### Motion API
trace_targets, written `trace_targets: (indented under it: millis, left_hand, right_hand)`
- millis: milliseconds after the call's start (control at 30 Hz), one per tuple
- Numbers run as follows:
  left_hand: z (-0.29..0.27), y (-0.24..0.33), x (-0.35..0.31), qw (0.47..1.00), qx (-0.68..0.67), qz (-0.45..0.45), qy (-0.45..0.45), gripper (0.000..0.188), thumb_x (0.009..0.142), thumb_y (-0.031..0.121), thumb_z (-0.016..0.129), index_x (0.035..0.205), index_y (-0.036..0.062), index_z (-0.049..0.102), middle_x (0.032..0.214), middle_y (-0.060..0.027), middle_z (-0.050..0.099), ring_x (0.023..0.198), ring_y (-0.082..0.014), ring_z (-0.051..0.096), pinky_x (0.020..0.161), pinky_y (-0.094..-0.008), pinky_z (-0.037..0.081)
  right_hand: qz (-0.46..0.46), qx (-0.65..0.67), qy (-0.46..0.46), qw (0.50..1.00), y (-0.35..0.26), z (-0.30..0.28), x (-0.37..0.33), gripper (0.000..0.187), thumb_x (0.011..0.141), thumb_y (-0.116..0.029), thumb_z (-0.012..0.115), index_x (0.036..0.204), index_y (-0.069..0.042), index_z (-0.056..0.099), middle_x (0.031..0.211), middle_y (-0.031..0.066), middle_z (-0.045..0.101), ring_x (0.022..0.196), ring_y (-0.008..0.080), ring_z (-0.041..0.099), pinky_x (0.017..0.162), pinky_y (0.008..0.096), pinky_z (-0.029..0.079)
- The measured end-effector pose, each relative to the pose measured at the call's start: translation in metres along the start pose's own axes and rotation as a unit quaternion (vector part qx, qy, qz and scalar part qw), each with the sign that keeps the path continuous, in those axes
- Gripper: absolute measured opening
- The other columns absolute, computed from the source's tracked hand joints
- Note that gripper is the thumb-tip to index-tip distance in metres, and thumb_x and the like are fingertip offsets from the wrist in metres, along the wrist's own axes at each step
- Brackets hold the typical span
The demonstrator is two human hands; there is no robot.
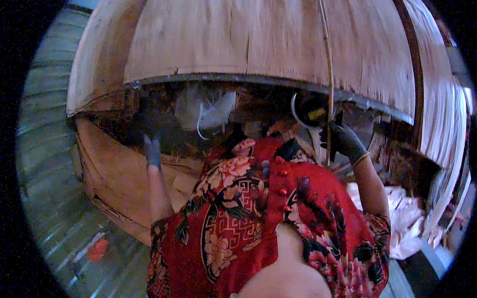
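Note:
In front of me a broad sheet of pale, grained wood (278,39), like veneer, spans the view, its near edge above a dark gap. My right hand (345,141), in a grey glove with a yellow band at the wrist, is closed around a long thin stick (328,64) that stands across the sheet. My left hand (153,151), also gloved, is at the left with fingers stretched out, holding nothing I can see. Beside it lies a brown board or sheet (114,166). Its fingertips blend partly into the shadow.
Within the dark gap are a crumpled clear plastic piece (211,107), a pale curved strip (200,121) and a round-rimmed container (299,116) with something yellow. Ribbed greenish flooring (49,164) with an orange-red item (98,250) is at left. White crumpled material (405,218) lies at right.

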State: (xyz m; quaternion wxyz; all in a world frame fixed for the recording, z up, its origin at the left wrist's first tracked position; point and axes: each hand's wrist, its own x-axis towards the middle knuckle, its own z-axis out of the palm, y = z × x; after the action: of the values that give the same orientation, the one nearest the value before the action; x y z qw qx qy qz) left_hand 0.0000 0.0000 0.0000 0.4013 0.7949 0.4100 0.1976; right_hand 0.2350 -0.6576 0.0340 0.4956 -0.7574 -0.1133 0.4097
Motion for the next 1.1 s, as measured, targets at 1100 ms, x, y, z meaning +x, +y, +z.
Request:
trace_targets:
  millis: [1100]
  left_hand:
    - [0.022,0.038,0.214,0.974,-0.059,-0.069,0.206,0.051,0.071,0.035,0.063,0.110,0.0017,0.054,0.100,-0.0201,0.059,0.091,-0.0327,0.057,0.080,-0.0411,0.044]
  right_hand:
    - [0.198,0.010,0.174,0.965,-0.091,0.086,0.054,0.023,0.077,-0.010,0.057,0.099,-0.002,0.055,0.089,0.0080,0.059,0.076,0.0212,0.055,0.075,0.0309,0.045]
